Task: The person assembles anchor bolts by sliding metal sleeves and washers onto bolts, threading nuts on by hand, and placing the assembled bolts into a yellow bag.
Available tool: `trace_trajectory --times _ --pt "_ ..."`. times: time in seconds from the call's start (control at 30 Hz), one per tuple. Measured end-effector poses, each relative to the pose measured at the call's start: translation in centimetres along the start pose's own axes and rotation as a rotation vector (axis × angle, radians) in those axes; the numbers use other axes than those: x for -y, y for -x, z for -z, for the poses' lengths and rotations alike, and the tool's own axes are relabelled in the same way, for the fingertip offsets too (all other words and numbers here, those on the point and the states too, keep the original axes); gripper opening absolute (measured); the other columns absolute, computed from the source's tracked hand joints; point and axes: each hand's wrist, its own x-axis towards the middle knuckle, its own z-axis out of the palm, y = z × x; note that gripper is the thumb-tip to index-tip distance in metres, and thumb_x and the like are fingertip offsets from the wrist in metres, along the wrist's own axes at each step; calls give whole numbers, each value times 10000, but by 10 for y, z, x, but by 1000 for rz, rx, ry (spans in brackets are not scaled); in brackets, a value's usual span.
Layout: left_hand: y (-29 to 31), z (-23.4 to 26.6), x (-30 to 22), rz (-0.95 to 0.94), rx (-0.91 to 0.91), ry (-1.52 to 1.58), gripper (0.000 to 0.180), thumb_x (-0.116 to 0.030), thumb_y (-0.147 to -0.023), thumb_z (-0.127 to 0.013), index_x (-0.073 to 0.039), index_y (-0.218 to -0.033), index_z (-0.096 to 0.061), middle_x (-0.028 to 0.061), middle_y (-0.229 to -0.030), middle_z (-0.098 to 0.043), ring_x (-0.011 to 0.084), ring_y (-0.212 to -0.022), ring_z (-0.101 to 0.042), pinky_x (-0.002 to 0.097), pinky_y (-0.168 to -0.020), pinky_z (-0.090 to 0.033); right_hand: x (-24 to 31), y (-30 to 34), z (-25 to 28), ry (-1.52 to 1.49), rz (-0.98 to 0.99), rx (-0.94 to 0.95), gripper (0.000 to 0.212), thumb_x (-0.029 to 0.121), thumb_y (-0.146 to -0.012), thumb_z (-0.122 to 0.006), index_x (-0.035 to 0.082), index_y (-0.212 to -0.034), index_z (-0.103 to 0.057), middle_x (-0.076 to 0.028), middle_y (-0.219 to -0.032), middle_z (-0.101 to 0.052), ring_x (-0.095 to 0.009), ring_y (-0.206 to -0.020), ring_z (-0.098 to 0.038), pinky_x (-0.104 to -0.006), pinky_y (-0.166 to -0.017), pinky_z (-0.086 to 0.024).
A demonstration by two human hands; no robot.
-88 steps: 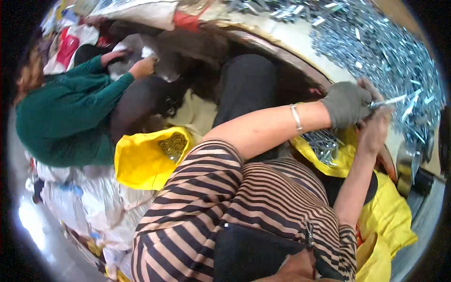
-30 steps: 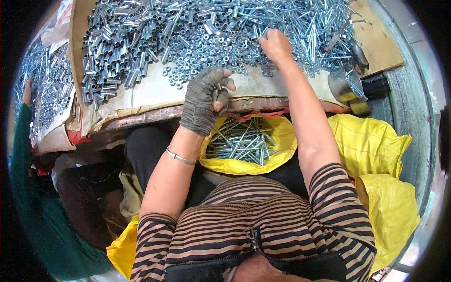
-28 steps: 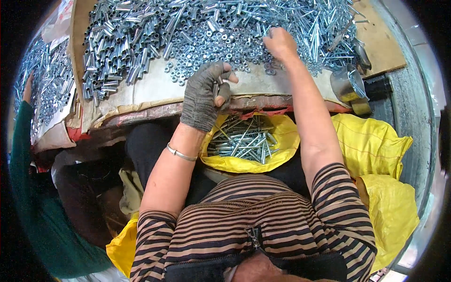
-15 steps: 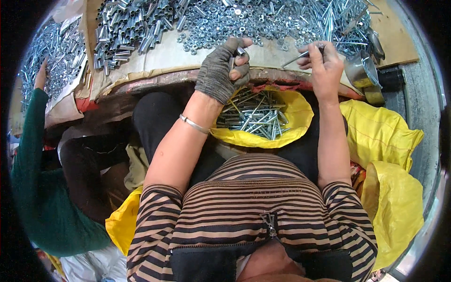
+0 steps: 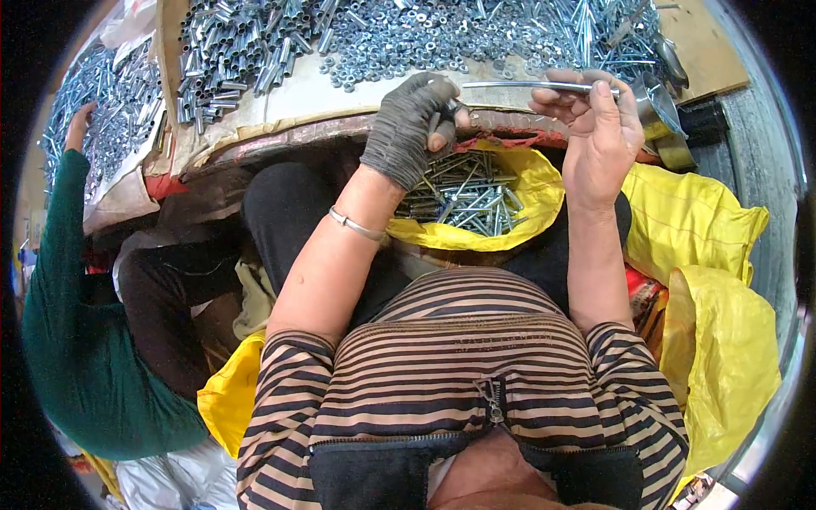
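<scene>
Rod [image 5: 501, 85] swung level, pinched in right hand [image 5: 600, 140]; left hand [image 5: 406, 126] curled round metal piece [image 5: 451, 104].

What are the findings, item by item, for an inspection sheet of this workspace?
Surface: pale sheet, front edge worn.
Work things: thin metal rod, metal tubes, nuts.
Clutter: metal cup at right; yellow bag holding long metal pieces.
Hands: right hand holds the rod; gloved left hand curls around a small metal piece.
Cables: nothing seen.
Surroundings: co-worker's green sleeve at left; yellow sack at right.
</scene>
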Motion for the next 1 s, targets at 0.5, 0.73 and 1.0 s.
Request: trace_trajectory --times 0.5,0.73,1.0 --pt "4 -18 8 -336 -28 -911 184 -68 -780 -629 -30 -958 -660 6 -712 -601 64 -665 -540 226 -602 -462 10 -6 9 106 28 89 192 163 -956 -450 -15 -1020 -481 -203 -893 -630 -246 -700 -660 -344 -621 -573" --pt "4 -6 -3 -194 334 -994 111 26 -722 -593 -36 -810 -620 64 -848 -631 94 -504 -502 189 -496 -401 -11 -17 34 103 -182 27 208 180 -942 -457 -20 -972 -504 -192 -843 -637 -237 -640 -655 -341 -573 -572" --pt "1 -7 13 188 375 92 590 -380 -946 -431 95 -1289 -361 140 -799 -641 26 -377 -346 143 -384 -290 -13 -25 83 30 -258 -14 254 222 -947 -471 -3 -1032 -553 -152 -875 -639 -191 -665 -632 -305 -585 -547"
